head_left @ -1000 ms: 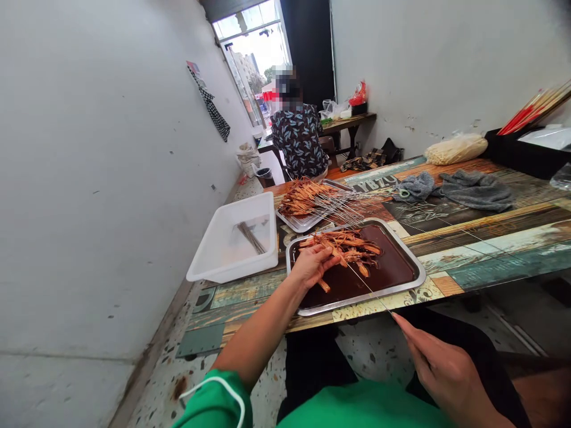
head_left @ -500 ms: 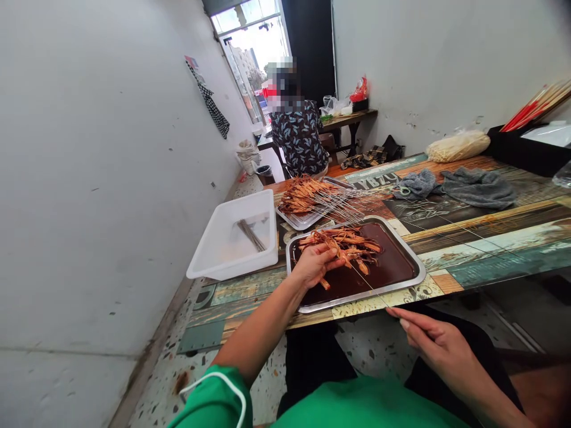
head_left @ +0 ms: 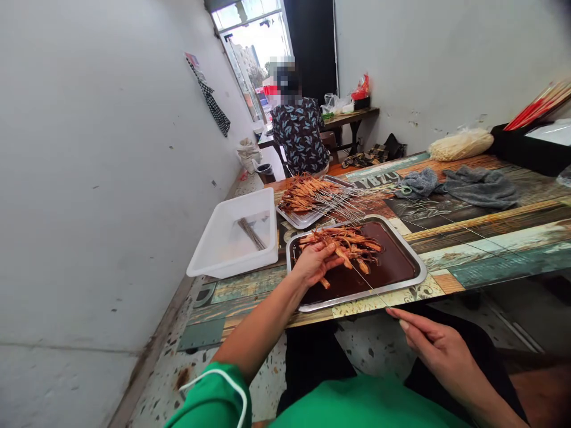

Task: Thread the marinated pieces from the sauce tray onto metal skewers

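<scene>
right hand [head_left: 439, 348] crept nearer left hand [head_left: 313, 264], which holds food [head_left: 343, 257] (right pinches a skewer [head_left: 372, 289])

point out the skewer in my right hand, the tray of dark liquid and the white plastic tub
Skewer [head_left: 370, 286]: head view, middle of its bare shaft.
Tray [head_left: 420, 273]: head view, rim at its near right corner.
White tub [head_left: 245, 263]: head view, outside of its near wall.

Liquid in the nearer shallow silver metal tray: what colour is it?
Dark reddish-brown liquid, showing best in the head view.
</scene>
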Demonstrator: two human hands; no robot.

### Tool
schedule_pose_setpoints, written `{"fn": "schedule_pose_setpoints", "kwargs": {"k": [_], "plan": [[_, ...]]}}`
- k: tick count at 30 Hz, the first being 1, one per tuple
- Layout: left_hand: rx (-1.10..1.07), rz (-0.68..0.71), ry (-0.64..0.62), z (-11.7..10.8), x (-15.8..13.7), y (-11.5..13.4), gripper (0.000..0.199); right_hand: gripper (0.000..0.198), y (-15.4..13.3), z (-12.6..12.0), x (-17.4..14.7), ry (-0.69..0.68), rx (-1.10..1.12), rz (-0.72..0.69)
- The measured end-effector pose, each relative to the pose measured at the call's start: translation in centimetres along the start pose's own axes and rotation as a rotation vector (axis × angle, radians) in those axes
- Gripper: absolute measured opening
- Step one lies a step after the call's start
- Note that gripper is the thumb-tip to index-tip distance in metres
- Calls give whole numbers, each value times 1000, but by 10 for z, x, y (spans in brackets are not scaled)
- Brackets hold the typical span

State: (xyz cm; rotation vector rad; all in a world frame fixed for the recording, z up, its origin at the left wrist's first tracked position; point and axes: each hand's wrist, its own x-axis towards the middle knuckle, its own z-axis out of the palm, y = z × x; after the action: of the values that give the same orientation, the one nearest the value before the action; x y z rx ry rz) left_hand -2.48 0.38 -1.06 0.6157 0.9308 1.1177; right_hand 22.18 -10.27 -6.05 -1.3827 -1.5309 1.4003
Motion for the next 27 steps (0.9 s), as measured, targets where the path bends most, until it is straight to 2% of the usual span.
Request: {"fn": "schedule_pose_setpoints", "kwargs": {"k": [10,15,27], "plan": [[-59,-51,10,0,-1,0,13,36,-15,17,3,207,-304,-383],[-67,-65,22,-1,0,1,12,37,-11,25,2,218,-341,-415],[-140,-52,27,1,1,-1,13,35,-7,24,-4,301,-411,-471]]}}
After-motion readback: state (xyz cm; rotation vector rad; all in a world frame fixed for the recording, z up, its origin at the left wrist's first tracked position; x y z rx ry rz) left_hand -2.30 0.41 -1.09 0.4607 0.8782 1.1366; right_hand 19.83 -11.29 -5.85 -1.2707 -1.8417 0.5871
